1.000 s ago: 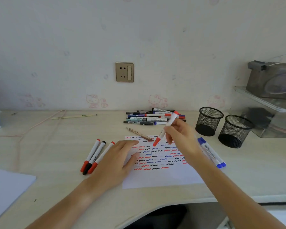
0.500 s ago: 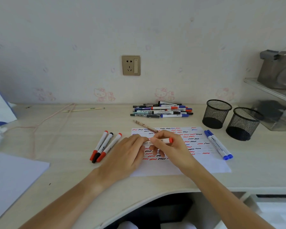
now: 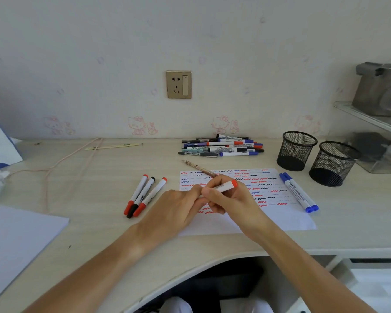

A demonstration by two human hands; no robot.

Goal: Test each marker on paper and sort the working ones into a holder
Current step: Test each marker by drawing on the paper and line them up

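both hands' fingers pinching one red marker (image 3: 224, 187), left hand (image 3: 176, 211) at its near end, right hand (image 3: 228, 199) mid-barrel

Both forearms reach in from the lower edge, the left from 7 o'clock, the right from 5 o'clock, and meet near centre. The left hand (image 3: 176, 206) lies knuckles up, its fingertips pinching one end of a marker (image 3: 224, 187). The right hand (image 3: 230, 198) curls round that marker's barrel, thumb on top
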